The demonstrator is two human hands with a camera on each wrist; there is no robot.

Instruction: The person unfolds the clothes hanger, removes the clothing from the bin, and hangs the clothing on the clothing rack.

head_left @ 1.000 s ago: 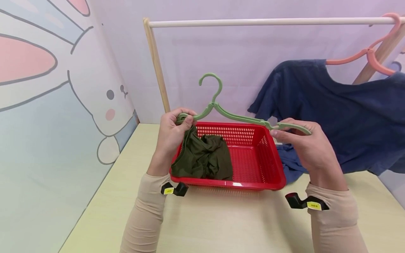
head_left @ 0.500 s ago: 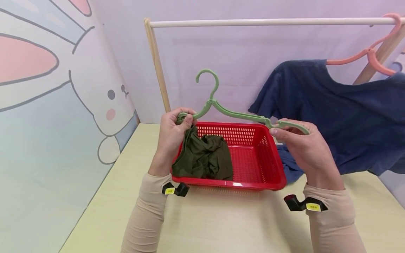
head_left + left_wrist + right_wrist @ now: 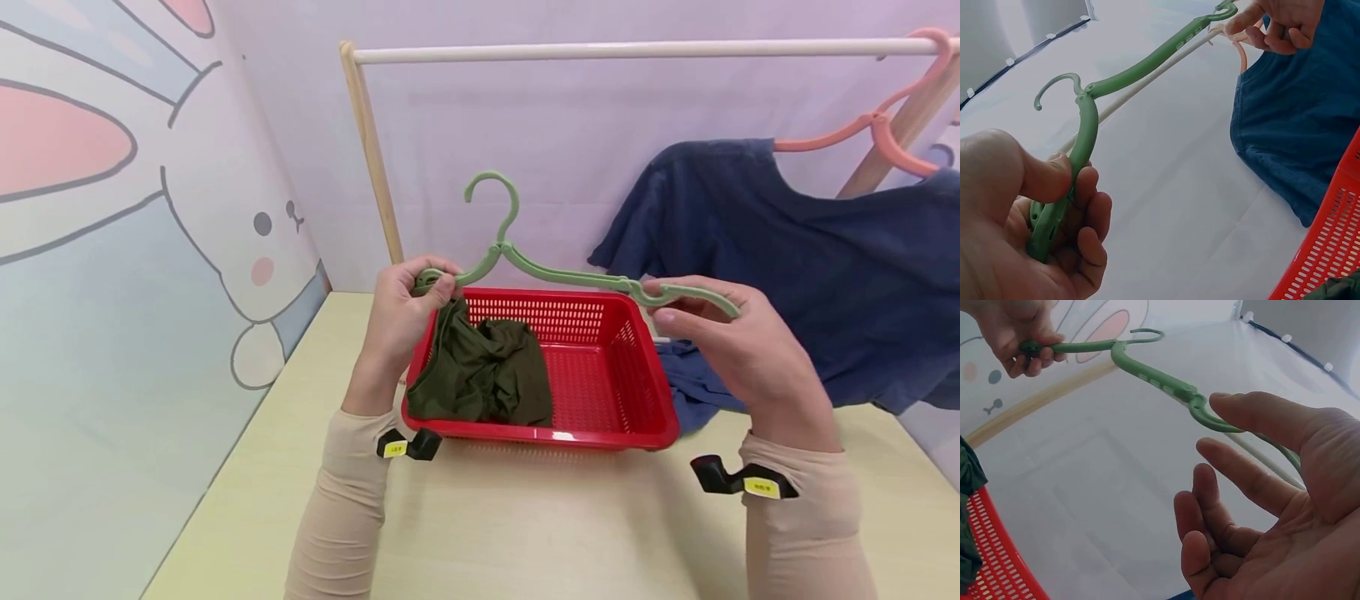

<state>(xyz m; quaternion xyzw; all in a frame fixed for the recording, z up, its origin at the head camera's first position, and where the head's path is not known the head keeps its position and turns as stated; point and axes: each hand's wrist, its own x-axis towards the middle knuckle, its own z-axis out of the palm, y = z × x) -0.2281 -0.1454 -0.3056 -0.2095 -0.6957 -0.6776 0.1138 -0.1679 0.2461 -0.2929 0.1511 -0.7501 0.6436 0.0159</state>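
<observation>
A green folding hanger [image 3: 558, 273] is held up over the red basket, its hook upward and its long arm extended to the right. My left hand [image 3: 401, 312] grips the hanger's folded left arm, with the thumb pressed along it in the left wrist view. At the other end, my right hand [image 3: 738, 342] is around the curved tip of the hanger. In the right wrist view its thumb [image 3: 1260, 415] and index finger [image 3: 1241, 472] stand apart on either side of the tip, the other fingers loosely bent. A crumpled dark green garment [image 3: 487, 375] lies in the basket's left part.
The red basket [image 3: 577, 435] stands on the pale wooden table [image 3: 525, 525]. Behind it rises a rack with a white rod [image 3: 600, 52]. A navy T-shirt [image 3: 810, 275] hangs at the right on a pink hanger [image 3: 825, 140]. Blue cloth [image 3: 693, 392] lies beside the basket.
My right hand has slid slightly right along the hanger's tip, its thumb and index finger parting from their pinch. The left hand keeps its grip, having shifted slightly left.
</observation>
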